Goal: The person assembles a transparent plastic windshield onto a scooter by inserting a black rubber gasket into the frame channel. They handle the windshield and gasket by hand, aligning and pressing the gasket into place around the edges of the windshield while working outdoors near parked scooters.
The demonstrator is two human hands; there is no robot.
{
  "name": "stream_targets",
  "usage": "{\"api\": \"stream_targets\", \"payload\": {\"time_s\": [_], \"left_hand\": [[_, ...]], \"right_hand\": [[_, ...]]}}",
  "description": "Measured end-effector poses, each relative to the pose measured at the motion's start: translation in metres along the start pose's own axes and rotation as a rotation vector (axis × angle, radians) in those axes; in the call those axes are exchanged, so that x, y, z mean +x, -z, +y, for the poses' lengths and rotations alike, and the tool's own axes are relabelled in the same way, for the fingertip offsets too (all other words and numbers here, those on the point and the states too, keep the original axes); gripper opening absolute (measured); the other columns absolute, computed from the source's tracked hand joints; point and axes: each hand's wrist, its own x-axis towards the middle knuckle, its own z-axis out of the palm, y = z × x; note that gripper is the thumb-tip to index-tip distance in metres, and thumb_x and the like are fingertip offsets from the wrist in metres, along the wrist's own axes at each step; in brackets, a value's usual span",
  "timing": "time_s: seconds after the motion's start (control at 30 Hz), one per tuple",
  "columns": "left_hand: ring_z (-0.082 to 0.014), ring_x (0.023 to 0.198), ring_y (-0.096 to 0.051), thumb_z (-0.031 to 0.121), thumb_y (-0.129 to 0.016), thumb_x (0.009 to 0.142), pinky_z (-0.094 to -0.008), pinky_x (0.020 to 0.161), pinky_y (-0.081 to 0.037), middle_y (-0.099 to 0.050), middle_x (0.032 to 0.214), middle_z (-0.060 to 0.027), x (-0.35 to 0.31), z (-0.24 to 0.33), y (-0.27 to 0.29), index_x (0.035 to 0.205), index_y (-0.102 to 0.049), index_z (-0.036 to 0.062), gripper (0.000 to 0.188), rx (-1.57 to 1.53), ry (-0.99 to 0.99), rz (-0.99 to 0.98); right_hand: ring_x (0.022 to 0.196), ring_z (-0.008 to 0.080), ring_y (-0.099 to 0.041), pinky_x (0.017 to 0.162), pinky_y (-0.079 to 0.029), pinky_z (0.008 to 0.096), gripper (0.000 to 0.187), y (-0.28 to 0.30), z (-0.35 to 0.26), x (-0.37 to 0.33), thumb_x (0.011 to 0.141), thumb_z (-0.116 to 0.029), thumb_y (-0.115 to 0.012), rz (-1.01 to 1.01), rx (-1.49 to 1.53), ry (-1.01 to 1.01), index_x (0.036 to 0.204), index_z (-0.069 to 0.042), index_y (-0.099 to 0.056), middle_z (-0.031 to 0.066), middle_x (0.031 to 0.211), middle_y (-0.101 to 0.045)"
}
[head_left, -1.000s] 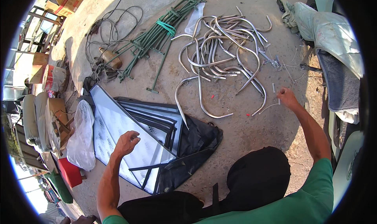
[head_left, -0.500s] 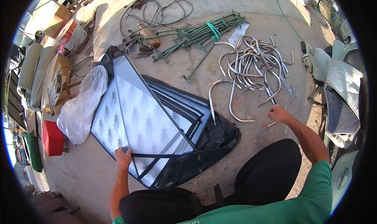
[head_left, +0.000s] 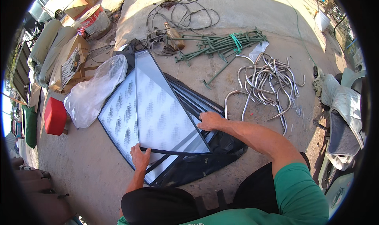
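Observation:
A black-edged, three-sided panel with a pale printed film face lies on top of a stack of similar framed panels. My left hand grips its lower left corner, thumb over the black edging. On its right edge, my right hand has its fingers closed around the frame; the fingertips are partly hidden. Under and beside the stack is black sheeting. A tangle of bent shiny metal tubes lies to the right of the panels.
Green metal rods tied with a green strap lie beyond, near a coiled dark cable. At left are a clear plastic bag, a red stool and a bucket. A draped chair stands at right.
My right hand has moved left from beside the metal tubes to the top panel's right edge. My left hand stays at the panel's lower corner. The view has turned left.

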Motion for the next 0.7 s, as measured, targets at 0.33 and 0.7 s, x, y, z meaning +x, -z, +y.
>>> {"api": "stream_targets", "payload": {"time_s": [0.33, 0.7], "left_hand": [[-0.0352, 0.082, -0.067, 0.034, -0.08, 0.083, -0.0435, 0.085, -0.054, -0.069, 0.083, -0.0149, 0.025, -0.011, -0.009, 0.126, -0.062, -0.004, 0.06, -0.345, 0.177, -0.083], [-0.0144, 0.073, -0.063, 0.02, -0.071, 0.096, -0.0303, 0.069, -0.051, -0.069, 0.083, -0.0049, 0.03, -0.026, -0.028, 0.113, -0.066, -0.001, 0.027, -0.936, 0.216, -0.448]], "right_hand": [[0.109, 0.0345, -0.07, 0.091, -0.055, 0.0438, 0.047, -0.021, 0.004, 0.008, 0.078, -0.043, -0.081, 0.114, 0.221, -0.173, 0.107, -0.007, -0.075, 0.0172, 0.113, -0.075], [0.102, 0.0408, -0.07, 0.09, -0.054, 0.0474, 0.047, -0.044, -0.022, 0.01, 0.087, -0.032, -0.073, 0.247, 0.386, 0.027, 0.119, 0.001, -0.064, 0.0256, 0.108, -0.072]]}}
